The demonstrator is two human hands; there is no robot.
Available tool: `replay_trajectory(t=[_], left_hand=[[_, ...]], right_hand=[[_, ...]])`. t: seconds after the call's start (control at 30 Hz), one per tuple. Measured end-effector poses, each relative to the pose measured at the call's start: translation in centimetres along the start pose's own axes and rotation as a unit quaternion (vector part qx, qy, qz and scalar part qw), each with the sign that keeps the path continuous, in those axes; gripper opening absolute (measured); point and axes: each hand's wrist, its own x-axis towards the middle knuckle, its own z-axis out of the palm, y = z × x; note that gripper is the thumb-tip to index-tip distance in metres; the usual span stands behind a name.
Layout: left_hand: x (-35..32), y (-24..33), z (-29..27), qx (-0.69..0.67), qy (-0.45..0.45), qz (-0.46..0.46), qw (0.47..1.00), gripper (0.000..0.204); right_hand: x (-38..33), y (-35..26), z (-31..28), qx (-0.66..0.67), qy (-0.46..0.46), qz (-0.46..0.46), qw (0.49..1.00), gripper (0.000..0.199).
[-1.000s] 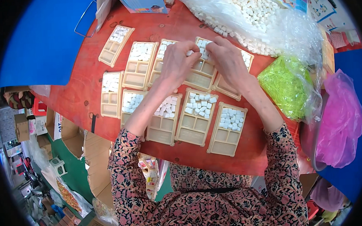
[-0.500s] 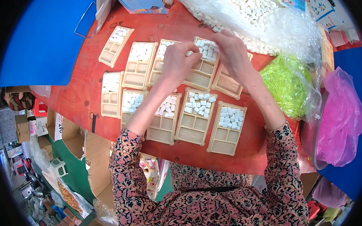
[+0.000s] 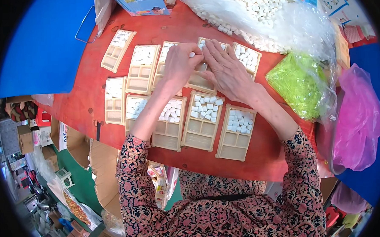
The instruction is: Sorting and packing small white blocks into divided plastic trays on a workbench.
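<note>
Shallow cream trays with compartments stand in two rows, their far sections filled with small white marshmallow-like cubes. My left hand (image 3: 181,64) pinches one white cube (image 3: 192,54) above the back row. Against it, my right hand (image 3: 230,72) lies with long, flat fingers over the cubes of a back-row tray (image 3: 198,82), hiding most of it. To the right of that hand is another filled tray (image 3: 260,59), partly covered by it. Nearer me, a tray (image 3: 198,133) and the rightmost tray (image 3: 235,154) have bare near compartments.
Clear plastic sheeting (image 3: 296,27) surrounds a large heap of white cubes (image 3: 261,7) at the back. A bag of bright green shreds (image 3: 296,86) sits on the red table (image 3: 268,153). Pink plastic (image 3: 355,124) hangs at the right; a blue printed box (image 3: 144,4) stands behind.
My right hand has come left and nearer me, flattening over a back-row tray and uncovering cubes in the tray to its right. My left hand has shifted slightly left, still pinching.
</note>
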Motion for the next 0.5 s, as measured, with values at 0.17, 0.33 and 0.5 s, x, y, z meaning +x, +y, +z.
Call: replay_trajectory(t=[0.17,0.33,0.5], left_hand=[[-0.4,0.4,-0.6,-0.023,0.045,0.031,0.998,0.014],[-1.3,2.3,-1.7,-0.213,-0.024,-0.083,0.973,0.015],[-3.8,2.9,-2.8,-0.383,-0.037,-0.171,0.907,0.017]], right_hand=[[0.0,-0.2,0.3,-0.015,-0.009,-0.005,1.000,0.063],[0.0,0.8,-0.2,-0.031,-0.036,-0.019,0.999,0.062],[0.1,1.7,-1.1,0.135,0.063,0.028,0.989,0.052]])
